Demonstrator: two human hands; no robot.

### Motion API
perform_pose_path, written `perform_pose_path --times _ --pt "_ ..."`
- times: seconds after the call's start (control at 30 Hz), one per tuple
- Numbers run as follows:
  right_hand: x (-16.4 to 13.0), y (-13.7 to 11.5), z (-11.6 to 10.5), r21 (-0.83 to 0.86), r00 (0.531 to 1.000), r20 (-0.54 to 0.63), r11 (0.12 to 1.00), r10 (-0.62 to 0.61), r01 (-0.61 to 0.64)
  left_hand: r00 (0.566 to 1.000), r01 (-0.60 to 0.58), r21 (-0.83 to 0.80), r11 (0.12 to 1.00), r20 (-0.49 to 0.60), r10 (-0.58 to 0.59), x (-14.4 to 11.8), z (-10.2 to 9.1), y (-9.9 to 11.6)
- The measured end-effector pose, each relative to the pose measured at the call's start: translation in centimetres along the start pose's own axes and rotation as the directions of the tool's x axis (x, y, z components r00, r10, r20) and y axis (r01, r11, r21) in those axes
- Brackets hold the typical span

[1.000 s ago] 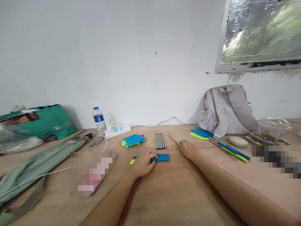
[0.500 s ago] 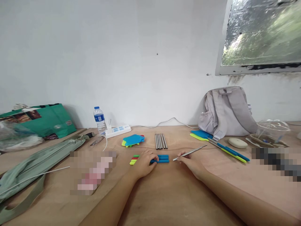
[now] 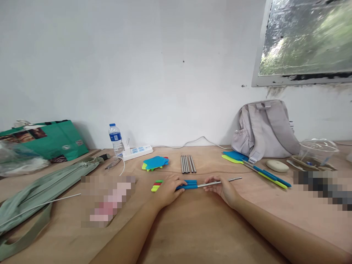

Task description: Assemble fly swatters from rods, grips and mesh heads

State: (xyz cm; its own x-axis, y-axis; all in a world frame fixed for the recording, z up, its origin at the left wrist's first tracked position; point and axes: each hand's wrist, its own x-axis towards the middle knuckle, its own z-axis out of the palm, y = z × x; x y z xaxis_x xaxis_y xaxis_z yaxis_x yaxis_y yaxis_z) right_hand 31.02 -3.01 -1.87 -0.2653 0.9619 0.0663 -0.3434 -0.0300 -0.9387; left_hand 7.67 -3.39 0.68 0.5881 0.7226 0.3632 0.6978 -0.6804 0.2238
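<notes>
A: What is the left hand (image 3: 167, 190) doing?
B: It is lying palm-down on the table (image 3: 192, 227), fingers curled over a row of coloured sleeves (image 3: 176, 184); the green and red ends are poking out on its left, the blue ends on its right; it is pinning the front blue one in place.
A: And the right hand (image 3: 224, 187)?
B: It is pinching a metal straw (image 3: 222, 181) near its left end, held almost level, its tip touching the mouth of that blue sleeve; the step in hand looks like threading the straw in.
A: So the next move is calling for what?
B: Probably a straight push leftward, with the straw lined up on the opening; the forearm is angling in from the lower right, wrist low; spare straws (image 3: 187, 164) are lying just behind.
</notes>
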Motion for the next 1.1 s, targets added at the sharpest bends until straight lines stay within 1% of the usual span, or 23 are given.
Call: perform_pose_path --times 0.13,0.33,0.4,0.47,0.57,0.63,0.73,0.83,0.9,0.93,1.0,1.03,1.1 --pt "-0.2 -0.4 -0.1 0.09 0.998 -0.043 0.995 -0.039 0.043 0.998 -0.06 0.077 0.995 0.019 0.059 0.1 0.1 0.5" --pt "-0.4 -0.8 -0.3 0.176 0.997 0.035 0.983 -0.065 0.058 0.994 -0.082 0.151 0.985 -0.056 0.091 0.3 0.1 1.8" --pt "-0.4 -0.9 -0.1 0.198 0.996 0.05 0.978 -0.079 0.068 0.995 -0.089 0.179 0.98 -0.024 0.095 0.4 0.1 2.6" --pt "-0.6 -0.9 0.2 0.2 0.994 0.073 0.977 -0.085 0.069 0.997 -0.076 0.218 0.973 0.037 0.07 0.5 0.1 3.6" --pt "-0.9 -0.6 0.9 0.165 0.986 0.148 0.985 -0.077 0.052 0.994 -0.052 0.27 0.961 0.106 0.024 0.4 0.3 5.2" --pt "-1.2 -0.3 1.6 0.144 0.97 0.235 0.989 -0.055 0.022 0.993 -0.068 0.28 0.958 0.116 0.037 0.2 0.5 5.8" --pt "-1.6 -0.1 2.5 0.118 0.939 0.343 0.993 -0.037 -0.004 0.99 -0.108 0.272 0.956 0.12 0.077 -0.4 0.5 5.7" --pt "-1.9 -0.3 3.3 0.126 0.934 0.353 0.992 -0.042 -0.003 0.991 -0.106 0.231 0.967 0.108 0.083 -0.6 0.3 5.4" --pt "-2.0 -0.6 3.8 0.19 0.956 0.292 0.982 -0.034 -0.023 0.995 -0.073 0.18 0.981 0.073 0.061 -0.4 0.2 5.5" --pt "-1.9 -0.9 3.9 0.238 0.972 0.231 0.971 -0.028 -0.028 0.998 -0.045 0.152 0.987 0.05 0.038 -0.3 0.1 5.6" --pt "-1.7 -1.3 4.1 0.355 0.999 0.051 0.935 -0.019 0.0 0.999 0.021 0.111 0.994 0.022 -0.024 0.1 0.0 5.8" --pt "-1.5 -1.5 4.0 0.413 0.998 -0.055 0.91 -0.019 0.041 0.998 0.054 0.103 0.993 0.016 -0.056 0.2 0.0 5.9" --pt "-1.1 -2.0 3.6 0.503 0.969 -0.246 0.852 -0.019 0.144 0.994 0.108 0.107 0.988 0.021 -0.111 0.3 -0.1 5.9"
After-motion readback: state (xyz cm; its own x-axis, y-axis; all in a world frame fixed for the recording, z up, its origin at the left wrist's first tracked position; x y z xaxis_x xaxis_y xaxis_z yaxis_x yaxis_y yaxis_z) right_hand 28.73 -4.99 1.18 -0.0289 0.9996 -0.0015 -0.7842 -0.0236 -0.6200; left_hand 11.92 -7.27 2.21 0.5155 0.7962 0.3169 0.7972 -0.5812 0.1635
